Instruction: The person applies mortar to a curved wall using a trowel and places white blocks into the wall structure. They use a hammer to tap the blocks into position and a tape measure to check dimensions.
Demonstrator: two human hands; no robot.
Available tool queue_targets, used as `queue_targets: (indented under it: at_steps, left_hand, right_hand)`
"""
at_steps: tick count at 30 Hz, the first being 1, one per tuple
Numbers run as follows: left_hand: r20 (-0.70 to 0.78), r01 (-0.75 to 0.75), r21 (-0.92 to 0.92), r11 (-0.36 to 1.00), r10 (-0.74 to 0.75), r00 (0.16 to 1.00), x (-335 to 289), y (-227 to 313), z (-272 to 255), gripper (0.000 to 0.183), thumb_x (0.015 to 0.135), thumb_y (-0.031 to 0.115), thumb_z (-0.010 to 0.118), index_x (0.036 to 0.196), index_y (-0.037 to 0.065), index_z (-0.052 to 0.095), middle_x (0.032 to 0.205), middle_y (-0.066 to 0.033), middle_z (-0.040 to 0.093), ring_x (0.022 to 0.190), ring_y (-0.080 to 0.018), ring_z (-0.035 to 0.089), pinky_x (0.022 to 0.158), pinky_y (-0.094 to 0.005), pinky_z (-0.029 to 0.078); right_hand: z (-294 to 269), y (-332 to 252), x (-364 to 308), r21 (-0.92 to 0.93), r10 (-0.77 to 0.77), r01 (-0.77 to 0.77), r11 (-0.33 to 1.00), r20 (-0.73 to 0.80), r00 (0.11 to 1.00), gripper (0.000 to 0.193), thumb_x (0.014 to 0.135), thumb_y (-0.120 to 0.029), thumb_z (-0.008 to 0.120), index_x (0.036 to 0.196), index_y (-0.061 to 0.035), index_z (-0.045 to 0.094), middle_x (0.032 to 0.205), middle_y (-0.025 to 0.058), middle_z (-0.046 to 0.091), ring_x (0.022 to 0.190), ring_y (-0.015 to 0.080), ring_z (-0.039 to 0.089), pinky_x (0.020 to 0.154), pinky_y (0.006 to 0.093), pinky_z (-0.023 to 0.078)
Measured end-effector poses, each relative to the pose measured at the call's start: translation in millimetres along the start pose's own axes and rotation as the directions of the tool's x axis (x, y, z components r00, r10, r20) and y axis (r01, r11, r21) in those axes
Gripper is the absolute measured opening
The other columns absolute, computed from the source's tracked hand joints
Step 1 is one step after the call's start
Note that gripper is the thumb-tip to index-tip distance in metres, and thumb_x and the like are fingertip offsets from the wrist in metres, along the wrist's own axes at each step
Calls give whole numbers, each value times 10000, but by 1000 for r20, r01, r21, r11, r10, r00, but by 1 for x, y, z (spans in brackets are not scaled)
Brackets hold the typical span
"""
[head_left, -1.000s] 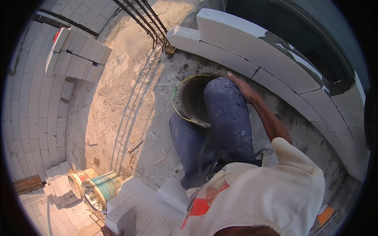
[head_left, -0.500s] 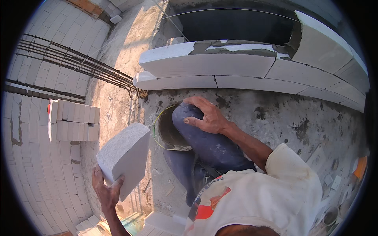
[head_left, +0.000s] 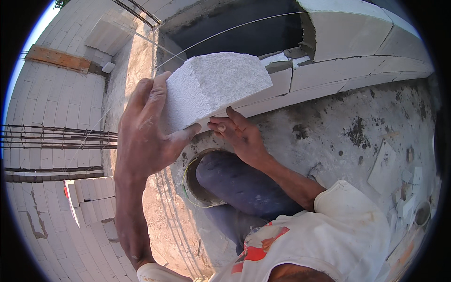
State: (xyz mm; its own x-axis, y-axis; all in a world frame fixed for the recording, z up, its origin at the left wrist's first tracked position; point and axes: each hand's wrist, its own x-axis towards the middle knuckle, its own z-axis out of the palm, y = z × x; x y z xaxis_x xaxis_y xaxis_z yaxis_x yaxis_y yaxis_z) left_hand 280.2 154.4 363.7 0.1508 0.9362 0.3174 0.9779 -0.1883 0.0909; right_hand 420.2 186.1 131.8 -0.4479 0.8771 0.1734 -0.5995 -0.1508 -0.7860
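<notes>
A white aerated concrete block (head_left: 221, 80), rough on its top and left end, is raised over the low block wall (head_left: 314, 75). My left hand (head_left: 150, 127) grips its left end, thumb along the near side and fingers at the far side. By the lower near edge of the block is my right hand (head_left: 242, 134), its fingers stretched out and parted; whether they press on the block I cannot tell. Grey mortar (head_left: 295, 52) shows on the wall top right of the block. The held block hides the wall's left part.
A thin string line (head_left: 244, 22) crosses above the wall. A bucket (head_left: 191, 181) stands by my knee. Steel rebar (head_left: 61, 137) reaches in from the left, above stacked blocks (head_left: 94, 197). Block scraps (head_left: 408, 197) lie on the floor at right. A dark opening (head_left: 235, 33) lies behind the wall.
My left hand has carried the block up and right from the lower left to the wall. My right hand has left my knee and come to the block. The view has shifted.
</notes>
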Motion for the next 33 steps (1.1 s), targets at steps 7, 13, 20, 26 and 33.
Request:
queue_targets:
  at_steps: [7, 13, 20, 26, 33]
  left_hand:
    - [124, -21, 26, 999, 18, 992, 67, 32, 14, 950, 600, 272, 899, 1443, -32, 584, 1293, -227, 653, 1103, -371, 701, 948, -476, 585]
    - [104, -117, 142, 983, 103, 989, 99, 30, 38, 942, 666, 312, 880, 1490, -8, 552, 1408, -247, 624, 1198, -397, 670, 1070, -481, 517]
    - [-21, -164, 129, 978, 168, 986, 107, 32, 64, 856, 809, 389, 856, 1494, -7, 530, 1415, -237, 627, 1288, -403, 618, 1090, -496, 498]
    - [-310, -47, 221, 974, 116, 944, 76, 4, 87, 793, 772, 430, 900, 1379, 18, 599, 1379, -200, 652, 1300, -388, 602, 1114, -501, 472]
    - [-568, 527, -215, 822, -544, 617, -18, -54, 128, 1070, 695, 351, 990, 1498, -33, 396, 1462, -203, 537, 1370, -347, 517, 1167, -507, 409]
  right_hand:
    - [-40, -13, 25, 86, 178, -162, 983, -242, 954, 375, 1109, -297, 560, 1257, 46, 583, 1259, 198, 674, 1227, 236, 670, 986, 365, 595]
    - [-53, -14, 41, 55, 178, -170, 984, -215, 960, 468, 1124, -383, 505, 1278, 47, 609, 1167, 193, 719, 1106, 266, 735, 963, 374, 613]
    - [-60, -12, 53, 98, 198, -179, 979, -246, 949, 499, 1114, -416, 514, 1186, 66, 620, 1096, 211, 737, 1068, 286, 752, 926, 403, 638]
    - [-59, -15, 55, 132, 213, -183, 974, -271, 939, 493, 1113, -402, 523, 1183, 77, 614, 1098, 218, 727, 1029, 306, 764, 897, 404, 652]
    - [-60, -17, 55, 75, 206, -192, 979, -299, 932, 508, 1115, -379, 522, 1203, 113, 612, 1071, 238, 729, 1001, 322, 769, 855, 395, 666]
